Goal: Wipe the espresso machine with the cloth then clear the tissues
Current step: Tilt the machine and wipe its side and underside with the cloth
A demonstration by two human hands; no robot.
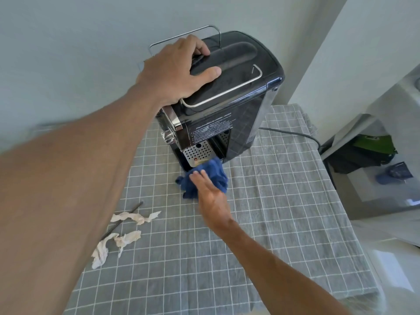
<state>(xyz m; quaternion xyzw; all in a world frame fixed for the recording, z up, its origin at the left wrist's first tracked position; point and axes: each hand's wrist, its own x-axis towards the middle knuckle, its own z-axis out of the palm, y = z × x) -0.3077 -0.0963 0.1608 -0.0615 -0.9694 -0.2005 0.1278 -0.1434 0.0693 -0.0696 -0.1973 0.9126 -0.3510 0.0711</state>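
Note:
The black espresso machine (227, 105) stands at the back of the table. My left hand (179, 69) grips its top by the lid, fingers curled over the far edge. The blue cloth (213, 176) lies bunched at the machine's base, touching the perforated drip tray (197, 152). My right hand (210, 194) presses on the cloth with fingers fairly flat; whether it grips the cloth is unclear. Two crumpled white tissues lie on the left of the table, one (136, 217) nearer the machine, the other (113, 246) closer to me.
A grey checked tablecloth (284, 201) covers the table. A thin dark stick (123, 220) lies between the tissues. The machine's power cord (293, 134) runs off to the right. A wall stands close behind. Dark and green items (368, 153) sit on the floor at right.

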